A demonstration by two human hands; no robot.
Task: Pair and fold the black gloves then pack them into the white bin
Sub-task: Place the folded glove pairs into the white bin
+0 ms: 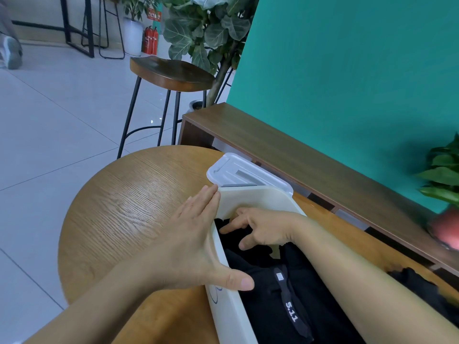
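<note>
The white bin (250, 198) stands on the round wooden table (129, 207), its inside filled with black gloves (268, 281); one shows a strap marked 5.11. My left hand (196, 242) lies flat against the bin's left wall, thumb hooked over the rim. My right hand (260, 229) reaches inside the bin, fingers curled and pressing on the black gloves at the far end. Another black glove (417, 284) lies on the table right of the bin, partly hidden by my right forearm.
The bin's white lid (238, 170) lies just behind the bin. A wooden shelf (310, 160) runs along the teal wall (347, 70) to the right. A bar stool (169, 73) and a leafy plant (206, 28) stand beyond the table.
</note>
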